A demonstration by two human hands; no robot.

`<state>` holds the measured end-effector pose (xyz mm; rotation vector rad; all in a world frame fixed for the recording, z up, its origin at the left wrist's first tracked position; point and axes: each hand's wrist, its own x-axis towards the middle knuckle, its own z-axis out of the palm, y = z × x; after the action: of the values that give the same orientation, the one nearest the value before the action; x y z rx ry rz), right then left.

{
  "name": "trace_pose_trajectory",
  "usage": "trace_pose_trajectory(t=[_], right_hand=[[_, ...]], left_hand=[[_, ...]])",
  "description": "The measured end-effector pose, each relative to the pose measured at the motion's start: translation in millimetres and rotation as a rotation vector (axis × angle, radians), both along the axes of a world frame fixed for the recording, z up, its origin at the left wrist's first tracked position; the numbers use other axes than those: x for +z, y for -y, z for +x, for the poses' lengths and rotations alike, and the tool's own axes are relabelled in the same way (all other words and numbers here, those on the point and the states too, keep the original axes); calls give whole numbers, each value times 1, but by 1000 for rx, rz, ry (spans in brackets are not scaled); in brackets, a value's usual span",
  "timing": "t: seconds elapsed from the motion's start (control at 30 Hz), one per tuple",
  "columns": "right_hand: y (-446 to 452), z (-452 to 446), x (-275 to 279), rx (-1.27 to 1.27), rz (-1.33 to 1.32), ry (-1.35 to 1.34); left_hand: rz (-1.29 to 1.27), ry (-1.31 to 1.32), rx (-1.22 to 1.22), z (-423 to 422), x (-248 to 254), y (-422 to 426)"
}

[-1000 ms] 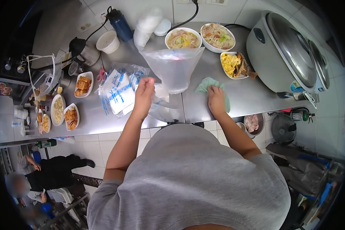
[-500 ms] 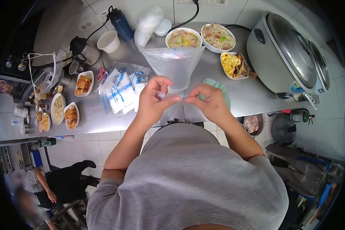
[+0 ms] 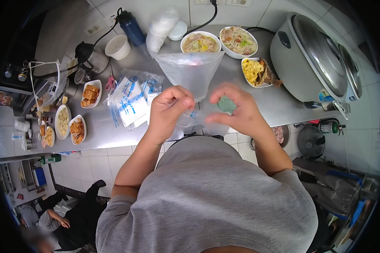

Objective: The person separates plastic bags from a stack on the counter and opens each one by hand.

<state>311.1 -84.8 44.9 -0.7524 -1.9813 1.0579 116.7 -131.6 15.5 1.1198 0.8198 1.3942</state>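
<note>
My left hand [image 3: 169, 110] is closed, thumb against curled fingers, on a thin clear plastic bag [image 3: 189, 119] with small blue print that hangs below the fingertips. To its right, my right hand [image 3: 236, 107] is slightly blurred, with thumb and fingers apart and nothing visible in its grip. A green cloth [image 3: 226, 104] shows through the gap between them. Just beyond both hands stands a larger translucent plastic bag [image 3: 189, 74], its mouth spread wide. Left of my left hand lies a pile of white packets with blue print [image 3: 133, 99] in clear wrapping.
Two noodle bowls [image 3: 200, 42] stand at the back, with an egg dish [image 3: 253, 72] nearer. A large cooker [image 3: 297, 63] fills the right side. Left are fried-food dishes [image 3: 90, 94], scissors [image 3: 110, 83], a kettle [image 3: 93, 59] and a blue bottle [image 3: 131, 28]. Another person [image 3: 71, 219] is at lower left.
My fingertips were together at the small plastic; now the hands are apart, the right one opened and moved away. The plastic stays with my left hand. The other person has shifted position.
</note>
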Motion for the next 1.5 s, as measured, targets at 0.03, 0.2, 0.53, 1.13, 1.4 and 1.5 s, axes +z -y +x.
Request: trace_pose_trajectory(t=[0.03,0.2,0.53,1.13,1.4,1.5], right_hand=[[-3,6,-2,30,-39,86],[0,4,2,19,-123,56],[13,-12,2,28,-71,-59],[13,-12,0,263,-1030,-496],[-70,-23,23,28,-1066,-546],[-107,-32,-77,-108,-1258,-637]], left_hand=[[11,-6,3,-1,0,0],[-33,-74,27,3,13,4],[-115,-165,-133,-21,10,12],[-403,209,-754,-60,22,-11],[-592,497,-351,-66,39,-78],[-645,757,-658,-81,-84,-106]])
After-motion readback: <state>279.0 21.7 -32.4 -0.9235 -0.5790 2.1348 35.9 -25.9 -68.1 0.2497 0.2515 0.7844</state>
